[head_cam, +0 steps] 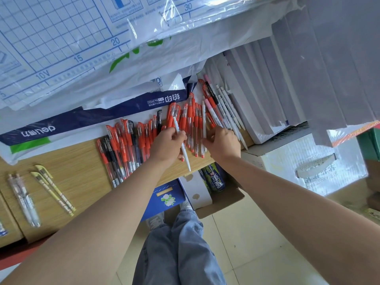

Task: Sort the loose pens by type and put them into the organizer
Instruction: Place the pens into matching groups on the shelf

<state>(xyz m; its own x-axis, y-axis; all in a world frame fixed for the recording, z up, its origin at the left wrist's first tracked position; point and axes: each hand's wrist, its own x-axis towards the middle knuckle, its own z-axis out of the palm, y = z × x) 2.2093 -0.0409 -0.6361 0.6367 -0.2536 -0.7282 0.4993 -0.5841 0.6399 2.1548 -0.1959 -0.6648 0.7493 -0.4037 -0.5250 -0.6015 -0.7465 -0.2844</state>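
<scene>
Our left hand [168,144] pinches one slim white plastic pen [186,157] at frame centre, its tip hanging past the edge of the light wooden desktop [72,157]. Right hand [223,144] sits fingers-down on the pile just right of it; we can't tell if it grips anything. Suggest we lift the white one clear, then lay it with the white-and-pink slim pens [224,105] upper right, so the red-capped clear-barrel gel pens [125,140] don't scatter. Reds fan across mid-frame, a few black mixed in. Organizer not identifiable.
</scene>
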